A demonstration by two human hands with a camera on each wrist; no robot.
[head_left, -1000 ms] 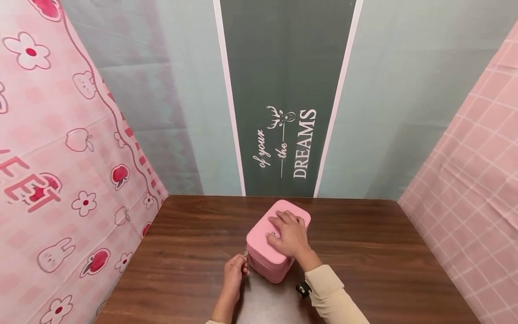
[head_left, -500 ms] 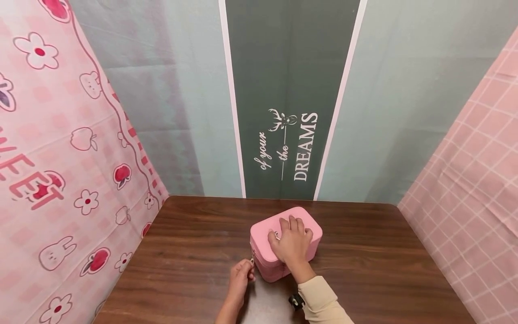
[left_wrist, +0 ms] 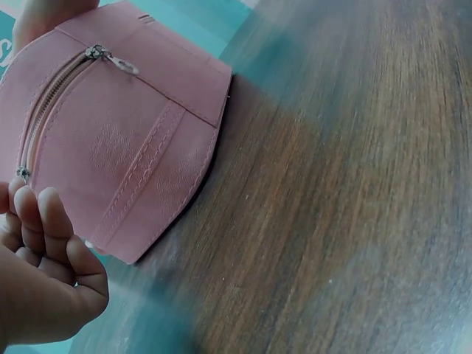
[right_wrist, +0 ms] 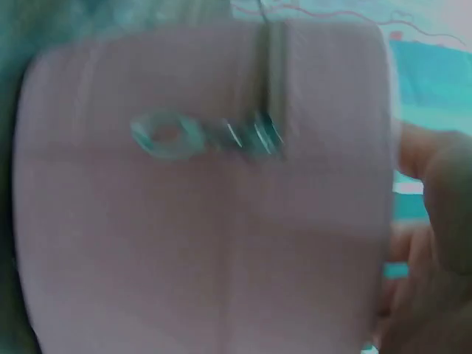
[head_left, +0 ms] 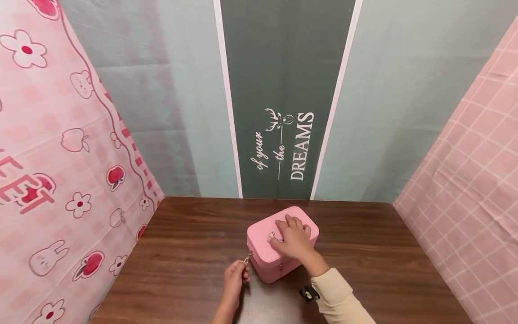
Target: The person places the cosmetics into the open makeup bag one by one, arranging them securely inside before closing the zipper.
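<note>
A pink zippered case (head_left: 259, 227) stands upright on the dark wooden table, its lid down. My left hand (head_left: 234, 276) pinches a metal zipper pull (head_left: 246, 259) at the case's near left corner. The left wrist view shows a second zipper pull (left_wrist: 122, 65) hanging loose, with a stretch of zipper (left_wrist: 53, 99) curving between the two sliders. Across the lid rests my right hand (head_left: 295, 238), fingers spread, the thumb beside a small metal ornament (head_left: 272, 235). In the right wrist view a blurred ring-shaped zipper pull (right_wrist: 169, 134) lies against the case's side.
The wooden table (head_left: 194, 238) reaches back to a green and grey cloth backdrop (head_left: 275, 67). Pink printed cloth (head_left: 93, 157) hangs on the left, pink checked cloth (head_left: 461, 180) on the right. A small black device (head_left: 309, 293) sits by the right cuff.
The case has turned clockwise, its front side now showing more, and the right hand has moved with it. The left hand keeps its pinch on the zipper pull, now drawn out from the corner.
</note>
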